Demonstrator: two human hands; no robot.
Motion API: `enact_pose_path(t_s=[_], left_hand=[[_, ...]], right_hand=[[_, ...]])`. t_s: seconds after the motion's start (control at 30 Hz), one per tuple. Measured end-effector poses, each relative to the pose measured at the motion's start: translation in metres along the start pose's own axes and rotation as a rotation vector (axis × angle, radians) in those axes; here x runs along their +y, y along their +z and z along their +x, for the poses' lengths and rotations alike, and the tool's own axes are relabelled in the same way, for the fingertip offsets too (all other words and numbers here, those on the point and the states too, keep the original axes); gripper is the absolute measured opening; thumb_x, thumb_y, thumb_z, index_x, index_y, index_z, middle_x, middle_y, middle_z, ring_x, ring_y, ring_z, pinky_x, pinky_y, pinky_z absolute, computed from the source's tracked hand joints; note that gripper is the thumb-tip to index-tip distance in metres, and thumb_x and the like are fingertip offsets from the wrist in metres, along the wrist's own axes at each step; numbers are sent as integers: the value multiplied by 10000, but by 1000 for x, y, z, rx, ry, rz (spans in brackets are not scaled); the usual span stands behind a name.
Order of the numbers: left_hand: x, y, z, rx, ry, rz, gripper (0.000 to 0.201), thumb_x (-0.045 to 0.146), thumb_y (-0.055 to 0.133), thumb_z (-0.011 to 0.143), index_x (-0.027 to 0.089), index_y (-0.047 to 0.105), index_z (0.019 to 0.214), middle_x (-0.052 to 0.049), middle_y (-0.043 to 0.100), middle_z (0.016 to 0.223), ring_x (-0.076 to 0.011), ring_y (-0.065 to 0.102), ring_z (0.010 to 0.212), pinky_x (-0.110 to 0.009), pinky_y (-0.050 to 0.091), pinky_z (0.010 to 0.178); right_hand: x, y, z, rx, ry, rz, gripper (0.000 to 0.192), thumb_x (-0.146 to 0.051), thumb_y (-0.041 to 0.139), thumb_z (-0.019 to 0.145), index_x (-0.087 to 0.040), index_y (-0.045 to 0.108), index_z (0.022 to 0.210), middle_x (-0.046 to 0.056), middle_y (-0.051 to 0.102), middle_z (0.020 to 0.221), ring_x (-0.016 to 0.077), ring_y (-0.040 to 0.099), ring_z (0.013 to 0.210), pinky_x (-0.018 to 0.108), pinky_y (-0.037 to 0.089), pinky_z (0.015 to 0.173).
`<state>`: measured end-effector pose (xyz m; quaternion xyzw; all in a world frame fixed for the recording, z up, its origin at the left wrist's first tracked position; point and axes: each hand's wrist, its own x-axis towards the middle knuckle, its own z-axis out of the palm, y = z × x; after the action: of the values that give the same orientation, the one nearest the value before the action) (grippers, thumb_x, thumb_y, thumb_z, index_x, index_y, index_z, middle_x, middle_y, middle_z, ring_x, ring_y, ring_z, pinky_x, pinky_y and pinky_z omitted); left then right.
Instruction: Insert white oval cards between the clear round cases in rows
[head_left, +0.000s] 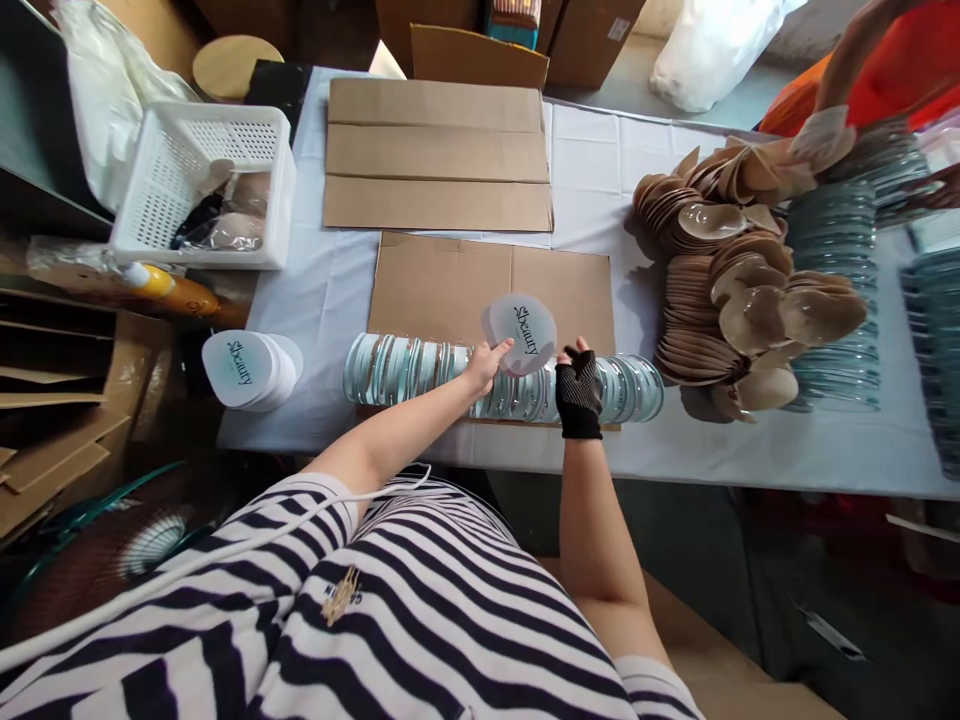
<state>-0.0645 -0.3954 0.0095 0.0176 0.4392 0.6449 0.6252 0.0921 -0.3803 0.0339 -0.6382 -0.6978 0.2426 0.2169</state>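
Note:
My left hand is closed on the edge of a white rounded card printed with "beauty" in dark letters. The card is held over a long row of clear plastic cases, standing on edge and packed side by side. On the right part of that row rests my right hand, in a black fingerless glove; its bare fingertips show, slightly apart, with nothing visible in them. Beneath the row lies a flat cardboard sheet. More of the same printed cards are in a stack at the table's left end.
A white plastic basket with wrapped items stands at the left. Folded cardboard lies at the back. To the right are piles of beige cups and clear cases. A co-worker's gloved hand touches the cups.

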Motion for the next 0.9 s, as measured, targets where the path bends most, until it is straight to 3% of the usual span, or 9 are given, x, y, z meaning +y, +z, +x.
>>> enact_pose_path(t_s=[0.1,0.17,0.3,0.37,0.43,0.53,0.6,0.77,0.9], left_hand=[[1,-3,-12,-17,33,-17,174,133,729,783,140,724,957,-73,772,934,-225,704,1000,-410,490,1011],[0,-6,-19,-27,33,-12,138,140,717,791,140,724,929,-67,773,906,-225,707,985,-399,494,1001],[3,-8,-21,-64,-36,13,108,144,739,778,146,729,885,-75,772,897,-246,696,1035,-387,492,998],[10,-8,-13,-58,-19,-3,129,145,739,785,148,730,914,-78,772,927,-245,690,1064,-383,491,1007],[20,-10,-3,-44,4,-13,152,152,715,816,148,725,968,-78,773,959,-235,686,1082,-383,492,1020],[32,-16,9,-15,-22,-7,179,146,683,847,134,716,1023,-88,772,988,-226,690,1078,-385,500,1027],[36,-21,11,-10,-43,-8,202,136,689,844,126,715,1044,-100,768,1010,-229,696,1067,-390,506,1024],[35,-23,5,-10,-42,-25,235,128,696,842,119,712,1076,-106,765,1031,-220,701,1062,-367,511,1021],[37,-24,4,-5,-49,-39,300,155,720,829,134,696,1126,-99,765,1040,-218,702,1061,-368,520,1013]], right_hand=[[-23,7,-4,67,-155,-62,602,-402,422,893,-106,438,1417,197,477,1442,274,411,1361,455,365,1105],[-39,17,-13,69,-219,-69,588,-392,424,891,-108,454,1405,192,478,1438,272,416,1355,448,384,1094],[-50,23,-30,118,49,26,524,-359,371,894,-82,532,1308,191,640,1194,265,613,1090,390,510,898],[-41,12,-51,212,150,-13,519,-385,358,907,-80,564,1272,193,664,1134,275,638,1018,377,520,833],[-25,-2,-86,225,150,-145,524,-447,376,917,-95,606,1229,191,682,1067,289,653,951,364,514,768],[-6,-7,-140,-2,128,-374,464,-456,417,925,-139,656,1166,149,696,876,259,653,770,321,472,665],[-5,6,-156,-175,128,-462,413,-407,424,941,-171,644,1199,118,693,821,227,636,703,291,428,626],[-30,50,-116,-365,72,-493,383,-366,391,982,-166,563,1261,123,703,942,204,648,781,274,376,638],[-38,52,-97,-362,85,-476,335,-336,349,996,-163,570,1180,109,701,969,188,641,794,272,354,646]])
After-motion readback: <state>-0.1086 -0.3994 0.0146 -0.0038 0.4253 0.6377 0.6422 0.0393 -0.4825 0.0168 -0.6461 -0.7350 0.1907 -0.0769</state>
